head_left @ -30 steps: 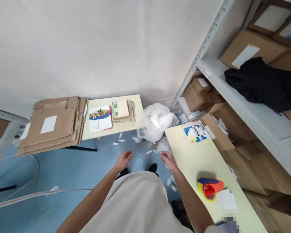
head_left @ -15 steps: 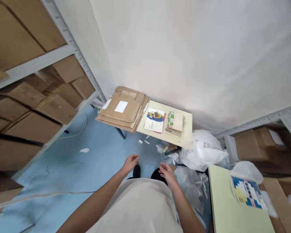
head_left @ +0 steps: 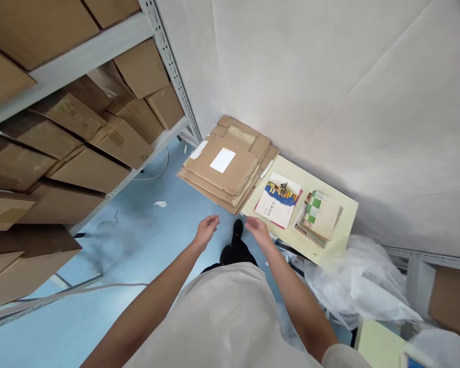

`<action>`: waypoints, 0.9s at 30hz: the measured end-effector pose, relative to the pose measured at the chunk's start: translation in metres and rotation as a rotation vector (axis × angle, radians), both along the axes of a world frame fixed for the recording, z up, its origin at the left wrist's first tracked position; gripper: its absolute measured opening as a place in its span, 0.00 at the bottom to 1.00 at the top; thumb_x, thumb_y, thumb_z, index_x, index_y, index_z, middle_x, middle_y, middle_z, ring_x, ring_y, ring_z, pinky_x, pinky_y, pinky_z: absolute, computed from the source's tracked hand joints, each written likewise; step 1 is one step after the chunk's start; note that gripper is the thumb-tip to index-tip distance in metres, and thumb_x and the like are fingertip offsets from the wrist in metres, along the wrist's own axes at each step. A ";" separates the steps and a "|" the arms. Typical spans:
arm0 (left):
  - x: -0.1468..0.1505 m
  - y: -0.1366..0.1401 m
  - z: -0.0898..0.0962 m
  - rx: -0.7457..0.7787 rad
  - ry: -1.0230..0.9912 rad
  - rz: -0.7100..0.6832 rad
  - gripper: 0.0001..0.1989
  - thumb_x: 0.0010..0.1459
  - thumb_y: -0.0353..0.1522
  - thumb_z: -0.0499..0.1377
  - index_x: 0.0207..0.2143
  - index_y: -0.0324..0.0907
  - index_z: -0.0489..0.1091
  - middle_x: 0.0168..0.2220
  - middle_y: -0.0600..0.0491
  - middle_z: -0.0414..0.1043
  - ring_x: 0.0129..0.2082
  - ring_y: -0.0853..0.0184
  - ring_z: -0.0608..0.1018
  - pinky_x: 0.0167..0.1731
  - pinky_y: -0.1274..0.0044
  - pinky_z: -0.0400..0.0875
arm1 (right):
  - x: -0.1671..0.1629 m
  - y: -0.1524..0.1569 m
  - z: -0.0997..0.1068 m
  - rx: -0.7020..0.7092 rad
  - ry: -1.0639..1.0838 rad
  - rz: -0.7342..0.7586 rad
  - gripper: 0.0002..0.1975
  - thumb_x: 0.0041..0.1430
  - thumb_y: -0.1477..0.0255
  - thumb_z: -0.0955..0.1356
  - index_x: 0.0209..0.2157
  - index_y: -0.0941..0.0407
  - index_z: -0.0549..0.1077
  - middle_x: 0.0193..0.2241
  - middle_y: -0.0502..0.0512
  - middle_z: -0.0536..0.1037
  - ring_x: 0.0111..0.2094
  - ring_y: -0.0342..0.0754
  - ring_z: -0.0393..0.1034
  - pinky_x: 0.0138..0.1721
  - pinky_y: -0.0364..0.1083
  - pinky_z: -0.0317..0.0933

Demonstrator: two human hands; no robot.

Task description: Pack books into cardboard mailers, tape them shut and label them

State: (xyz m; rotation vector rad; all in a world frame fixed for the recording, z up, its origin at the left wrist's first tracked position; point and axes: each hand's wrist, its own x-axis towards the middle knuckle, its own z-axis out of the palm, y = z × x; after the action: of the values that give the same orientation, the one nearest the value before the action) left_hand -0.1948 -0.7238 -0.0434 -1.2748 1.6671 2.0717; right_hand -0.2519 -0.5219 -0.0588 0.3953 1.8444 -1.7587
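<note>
My left hand [head_left: 207,231] hangs in the air over the blue floor with its fingers loosely bent and nothing in them. Close to the front edge of the pale yellow table [head_left: 337,240], my right hand [head_left: 257,230] is held out, fingers loosely extended and holding nothing. Nearest to both hands is a stack of flattened cardboard [head_left: 239,158] with a white label on top. On the table beside it lies a white book [head_left: 279,199] with a blue and yellow cover picture. Farther right sits a small pile of books [head_left: 318,217], a green-checked one on top.
Metal shelving [head_left: 95,51] full of cardboard boxes [head_left: 95,166] rises on the left. Crumpled translucent plastic [head_left: 368,286] bulges at the table's right end. A second yellow table [head_left: 381,345] shows at lower right. Paper scraps [head_left: 160,204] and a cable [head_left: 111,286] lie on the floor.
The view has swung so the table with cardboard and books sits farther right and closer. Both hands have moved up toward the table, still holding nothing.
</note>
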 end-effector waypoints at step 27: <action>-0.161 -0.127 -0.002 -0.051 0.125 0.441 0.07 0.51 0.35 0.59 0.30 0.45 0.62 0.30 0.55 0.70 0.32 0.69 0.75 0.31 0.77 0.68 | -0.120 -0.089 0.006 -0.087 -0.037 -0.043 0.13 0.43 0.64 0.71 0.30 0.56 0.71 0.23 0.48 0.73 0.23 0.42 0.65 0.27 0.44 0.61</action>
State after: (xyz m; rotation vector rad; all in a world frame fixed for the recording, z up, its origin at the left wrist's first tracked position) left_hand -0.3562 -0.8508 -0.0455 -1.6878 1.6087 2.4078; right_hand -0.3718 -0.6114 -0.0525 0.4338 1.7393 -1.8405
